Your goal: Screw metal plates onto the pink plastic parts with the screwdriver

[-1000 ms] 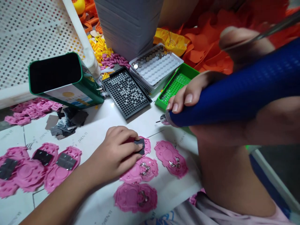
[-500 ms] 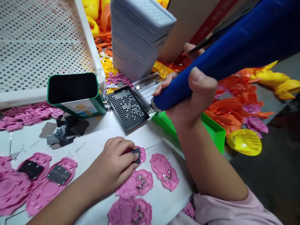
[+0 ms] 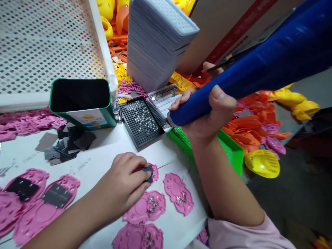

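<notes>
My right hand point(image 3: 207, 112) is wrapped around a blue electric screwdriver point(image 3: 233, 84). Its metal tip reaches the right corner of a black perforated tray point(image 3: 141, 121) dotted with small silver screws. Fingers curled and pressing down, my left hand point(image 3: 129, 180) holds a dark flat plate point(image 3: 148, 172) in a pink plastic shell point(image 3: 155, 173), which it partly covers. Just below lies another pink shell point(image 3: 145, 207) with small metal parts in it. A similar pink shell point(image 3: 178, 193) sits to the right, and one more point(image 3: 138, 237) is at the bottom edge.
A green tin point(image 3: 85, 117) stands behind loose dark plates point(image 3: 68, 143). Pink shells with plates point(image 3: 46, 214) lie at left. A green tray point(image 3: 233, 152), a tall stack of white trays point(image 3: 158, 41), a white crate point(image 3: 52, 52) and orange parts point(image 3: 246, 131) surround the work area.
The view has shifted slightly, so the table things appear a little further left. Both hands keep their grips, and the screwdriver tip stays at the black tray's corner.
</notes>
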Demonstrator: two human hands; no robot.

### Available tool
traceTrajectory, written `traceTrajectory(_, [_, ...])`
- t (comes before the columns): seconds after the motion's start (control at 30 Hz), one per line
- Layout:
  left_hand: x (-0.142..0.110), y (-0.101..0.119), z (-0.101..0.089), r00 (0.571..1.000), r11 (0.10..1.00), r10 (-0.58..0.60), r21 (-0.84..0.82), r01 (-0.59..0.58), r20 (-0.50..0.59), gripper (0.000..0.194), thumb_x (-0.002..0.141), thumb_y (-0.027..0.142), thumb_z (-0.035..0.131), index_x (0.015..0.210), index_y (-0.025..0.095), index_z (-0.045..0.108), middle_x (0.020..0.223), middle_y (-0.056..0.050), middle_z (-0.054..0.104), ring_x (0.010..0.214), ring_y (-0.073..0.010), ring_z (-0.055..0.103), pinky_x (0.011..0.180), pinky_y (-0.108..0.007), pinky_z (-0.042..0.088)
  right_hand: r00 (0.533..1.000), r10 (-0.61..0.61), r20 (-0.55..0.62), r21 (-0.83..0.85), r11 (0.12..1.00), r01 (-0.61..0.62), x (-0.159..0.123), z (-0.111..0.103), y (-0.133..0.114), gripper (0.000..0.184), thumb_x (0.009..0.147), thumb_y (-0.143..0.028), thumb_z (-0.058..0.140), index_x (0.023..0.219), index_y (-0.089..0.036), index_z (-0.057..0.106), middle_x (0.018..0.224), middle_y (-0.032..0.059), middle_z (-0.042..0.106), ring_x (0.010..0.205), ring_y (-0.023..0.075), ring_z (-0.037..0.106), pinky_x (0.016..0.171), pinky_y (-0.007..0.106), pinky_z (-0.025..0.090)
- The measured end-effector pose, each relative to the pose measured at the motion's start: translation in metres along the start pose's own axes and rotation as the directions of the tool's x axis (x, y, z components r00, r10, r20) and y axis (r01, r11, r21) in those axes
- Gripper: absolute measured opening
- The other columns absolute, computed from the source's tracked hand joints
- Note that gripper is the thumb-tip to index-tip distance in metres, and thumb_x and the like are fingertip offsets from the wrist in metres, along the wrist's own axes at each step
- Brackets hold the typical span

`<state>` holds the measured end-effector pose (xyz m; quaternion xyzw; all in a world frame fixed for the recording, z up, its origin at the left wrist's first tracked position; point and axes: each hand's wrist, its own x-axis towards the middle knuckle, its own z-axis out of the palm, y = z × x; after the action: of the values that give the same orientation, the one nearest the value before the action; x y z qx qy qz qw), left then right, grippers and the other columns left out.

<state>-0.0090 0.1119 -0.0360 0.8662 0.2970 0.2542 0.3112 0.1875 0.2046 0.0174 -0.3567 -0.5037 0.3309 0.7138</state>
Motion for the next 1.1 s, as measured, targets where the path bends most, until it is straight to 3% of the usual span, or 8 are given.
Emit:
traceTrajectory(0.13, [0.001,0.000,-0.001,0.999,1.000,-0.005,0.004,0.005,0.035,0.012,0.091,0.018,0.052,0.094,0.018,0.063,0.102,-0.006,0.057,0.094,-0.0204,0.048,0.083,-0.039,0.036,0.998,0.061,0.030,0.017,0.998,-0.062,0.001,-0.003,0.001,0.025,0.069,-0.049,0.063,0.066,-0.024,0.059,0.056,-0.0042,0.056,0.045,0.0128,0.058,0.042,0.027,0.044])
traceTrajectory(0.27, [0.002,0.000,-0.003,0.999,1.000,-0.008,0.010,0.008,0.043,0.012,0.091,0.018,0.052,0.092,0.018,0.063,0.101,-0.006,0.057,0.093,-0.0201,0.048,0.081,-0.038,0.036,0.993,0.103,0.062,0.022,0.994,-0.105,0.002,-0.005,0.002,0.030,0.068,-0.051,0.064,0.059,-0.023,0.056,0.057,-0.0034,0.058,0.046,0.0129,0.059,0.043,0.028,0.045])
traceTrajectory(0.37, [0.001,0.000,-0.002,0.999,1.000,-0.003,0.011,0.002,0.037,0.012,0.091,0.019,0.052,0.091,0.018,0.063,0.101,-0.006,0.057,0.093,-0.0201,0.048,0.081,-0.038,0.036,0.997,0.079,0.005,0.040,0.996,-0.080,0.001,-0.002,0.003,0.025,0.072,-0.045,0.060,0.061,-0.023,0.055,0.053,-0.0029,0.058,0.043,0.0132,0.058,0.040,0.027,0.044])
traceTrajectory(0.47, [0.000,0.000,-0.001,0.999,1.000,-0.006,0.012,0.006,0.032,0.011,0.091,0.019,0.052,0.093,0.018,0.063,0.101,-0.006,0.057,0.093,-0.0199,0.048,0.082,-0.038,0.036,0.997,0.066,-0.034,0.050,0.997,-0.064,0.002,0.001,0.001,0.017,0.073,-0.040,0.055,0.078,-0.025,0.060,0.052,-0.0046,0.056,0.042,0.0135,0.056,0.039,0.026,0.042])
traceTrajectory(0.57, [-0.001,-0.001,0.001,1.000,1.000,-0.007,0.009,0.007,0.019,0.012,0.092,0.020,0.052,0.094,0.018,0.063,0.101,-0.006,0.057,0.094,-0.0199,0.048,0.084,-0.038,0.035,0.999,0.037,-0.028,0.048,0.998,-0.036,0.003,0.001,-0.007,0.026,0.074,-0.042,0.054,0.097,-0.029,0.060,0.056,-0.0063,0.055,0.043,0.0120,0.056,0.042,0.025,0.043])
traceTrajectory(0.67, [-0.001,-0.002,0.002,1.000,1.000,-0.004,0.010,0.004,0.016,0.013,0.092,0.022,0.052,0.093,0.019,0.064,0.101,-0.006,0.058,0.095,-0.0203,0.048,0.084,-0.038,0.035,1.000,0.013,-0.003,0.058,0.998,-0.012,0.000,-0.002,-0.025,0.028,0.073,-0.043,0.053,0.093,-0.025,0.061,0.056,-0.0045,0.054,0.044,0.0123,0.055,0.041,0.025,0.042])
traceTrajectory(0.87, [0.001,-0.001,0.000,1.000,1.000,-0.006,0.017,0.006,0.026,0.015,0.091,0.023,0.052,0.090,0.018,0.066,0.099,-0.006,0.060,0.093,-0.0203,0.050,0.082,-0.037,0.036,0.951,0.238,0.196,0.221,0.935,-0.279,-0.033,-0.009,-0.056,0.034,0.070,-0.046,0.065,0.098,-0.029,0.061,0.060,-0.0015,0.063,0.049,0.0187,0.059,0.049,0.035,0.050])
traceTrajectory(1.1, [0.003,0.001,-0.002,0.999,0.999,-0.007,0.036,0.006,0.040,0.018,0.091,0.024,0.053,0.079,0.018,0.066,0.099,-0.006,0.062,0.093,-0.0204,0.052,0.082,-0.037,0.038,0.871,0.439,0.223,0.213,0.850,-0.483,-0.064,-0.008,-0.070,0.035,0.068,-0.039,0.076,0.100,-0.034,0.065,0.064,0.0005,0.064,0.054,0.0201,0.060,0.059,0.038,0.050])
